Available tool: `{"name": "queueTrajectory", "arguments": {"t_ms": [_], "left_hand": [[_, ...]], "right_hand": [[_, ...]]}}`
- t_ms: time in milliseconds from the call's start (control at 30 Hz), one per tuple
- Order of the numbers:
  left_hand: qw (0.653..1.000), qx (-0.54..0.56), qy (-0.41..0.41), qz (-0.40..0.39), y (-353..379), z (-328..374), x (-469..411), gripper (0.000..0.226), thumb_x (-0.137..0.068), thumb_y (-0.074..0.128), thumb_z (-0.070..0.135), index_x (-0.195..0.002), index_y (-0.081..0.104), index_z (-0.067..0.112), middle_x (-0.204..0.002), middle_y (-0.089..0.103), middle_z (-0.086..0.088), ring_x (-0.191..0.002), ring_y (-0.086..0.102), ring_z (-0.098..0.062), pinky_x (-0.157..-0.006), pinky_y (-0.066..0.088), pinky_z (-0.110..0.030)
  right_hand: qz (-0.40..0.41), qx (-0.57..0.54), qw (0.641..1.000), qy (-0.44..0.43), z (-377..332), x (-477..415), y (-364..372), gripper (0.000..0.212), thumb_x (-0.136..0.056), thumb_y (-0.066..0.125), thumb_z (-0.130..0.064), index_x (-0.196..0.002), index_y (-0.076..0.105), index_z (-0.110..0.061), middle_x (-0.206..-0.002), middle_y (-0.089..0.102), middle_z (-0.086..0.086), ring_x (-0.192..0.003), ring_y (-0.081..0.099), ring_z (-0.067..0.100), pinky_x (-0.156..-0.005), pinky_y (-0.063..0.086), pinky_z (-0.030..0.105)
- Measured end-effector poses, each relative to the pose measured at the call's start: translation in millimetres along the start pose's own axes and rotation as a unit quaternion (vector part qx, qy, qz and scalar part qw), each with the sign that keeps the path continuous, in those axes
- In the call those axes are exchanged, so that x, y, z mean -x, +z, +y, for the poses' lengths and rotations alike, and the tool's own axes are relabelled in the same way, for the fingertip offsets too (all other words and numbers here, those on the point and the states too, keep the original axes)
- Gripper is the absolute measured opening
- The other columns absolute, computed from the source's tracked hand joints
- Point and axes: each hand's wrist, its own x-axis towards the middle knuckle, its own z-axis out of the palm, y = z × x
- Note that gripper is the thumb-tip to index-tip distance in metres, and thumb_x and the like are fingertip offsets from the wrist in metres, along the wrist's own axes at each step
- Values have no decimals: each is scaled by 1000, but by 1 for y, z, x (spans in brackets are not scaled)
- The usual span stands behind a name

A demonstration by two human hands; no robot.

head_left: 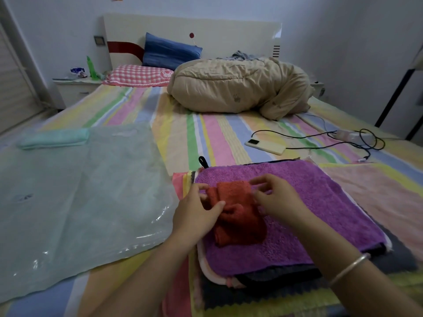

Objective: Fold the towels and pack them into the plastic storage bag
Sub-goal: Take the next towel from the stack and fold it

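Gripping a small rust-red towel [238, 209] at both sides, your left hand [196, 211] pinches its left fold between thumb and curled fingers, while your right hand [278, 197] nips the right edge with bent fingertips; a thin metal bangle [348, 268] circles your right wrist; the red towel is nubby terry, bunched into a loose, lumpy roll, and it lies on a flat purple towel [320, 202] of thick looped pile; that purple sheet caps a stack of flat cloths [274, 276] in dark grey, white and pink, near the bed's close edge; just left of the stack lies the plastic storage bag [80, 197], a large, flat, glossy, translucent rectangle whose wrinkles catch the light; a folded mint-green towel [55, 137] shows at its far end, though whether inside or beneath the bag you cannot tell; everything rests on a pastel striped bedsheet [219, 138]; beyond lie a cream phone [265, 146] and a puffy beige duvet [235, 88].
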Motion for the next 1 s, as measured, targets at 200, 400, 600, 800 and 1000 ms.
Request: {"name": "queueTrajectory", "arguments": {"t_ms": [200, 400, 600, 800, 1000], "left_hand": [[997, 74, 27, -10, 4, -1, 1, 44, -79, 74, 11, -112, 53, 31, -97, 70, 8, -88, 67, -14, -89, 53, -38], [991, 128, 38, -31, 8, -4, 2, 47, -82, 69, 4, -116, 50, 30, -107, 65, 4, -78, 64, -7, -80, 52, -24], [959, -64, 275, -15, 9, 2, 17, 37, -90, 51, 37, -126, 57, 31, -136, 50, 18, -125, 44, 2, -105, 36, -22], [959, -77, 257, -93, 9, -15, 19, 35, -91, 46, 34, -120, 64, 30, -132, 58, 17, -124, 49, 1, -106, 40, -28], [967, -103, 233, -19, -35, -33, 20, 28, -85, 50, 23, -107, 68, 29, -115, 63, 16, -110, 57, -3, -94, 45, -23]], "right_hand": [[-108, -83, 983, 125, 17, 6, 11, 71, -70, 77, -49, -129, 45, -25, -113, 64, 7, -91, 66, 22, -80, 56, 37], [-129, -110, 982, 78, 17, 1, -7, 65, -76, 78, -16, -130, 47, -33, -107, 68, 10, -91, 68, 25, -86, 55, 42], [-119, 124, 985, -5, 20, -1, -17, 70, -82, 67, -16, -140, 28, -27, -99, 65, 6, -90, 63, 24, -82, 51, 35], [-40, 344, 927, -145, 10, 28, 8, 22, -94, 44, -26, -115, 42, -22, -102, 43, 2, -91, 56, 28, -65, 37, 32], [-16, 430, 902, -37, -11, 36, 27, 74, -84, 28, -76, -122, 46, -15, -123, 48, 12, -113, 48, 32, -85, 43, 43]]}}
